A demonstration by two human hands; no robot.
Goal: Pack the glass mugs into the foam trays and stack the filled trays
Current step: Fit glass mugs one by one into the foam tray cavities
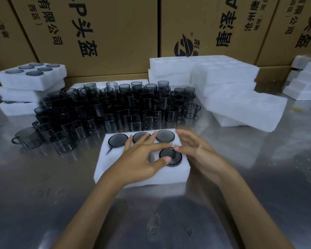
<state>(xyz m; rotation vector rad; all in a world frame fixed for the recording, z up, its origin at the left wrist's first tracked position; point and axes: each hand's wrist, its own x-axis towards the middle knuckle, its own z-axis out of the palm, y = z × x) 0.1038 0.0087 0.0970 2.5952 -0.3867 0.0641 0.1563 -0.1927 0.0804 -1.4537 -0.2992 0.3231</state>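
The left hand [147, 157] lay spread across the tray [142, 175], fingers straight and pressing on the foam, fingertips reaching the back-row mugs. The right hand [192, 150] hovered open beside the front-right mug [170, 156], one fingertip touching its rim; neither hand gripped anything. That mug sat base-up and slightly proud of its pocket, so the step in hand looked like seating it. Three more mugs filled the back row, and at least one front pocket beside the thumb still showed bare; the left hand hid the rest.

The next move probably called for pushing the mug level, then fetching another from the loose mugs [115, 108] crowded on the bench [43, 194] just behind the tray. A filled stack [31, 81] stood at the far left and empty trays [228, 94] at the right.

The cartons [106, 33] behind carried sideways Chinese print: "有限公司", "头盔", "沧州" and a round striped logo; smaller lines were unreadable.
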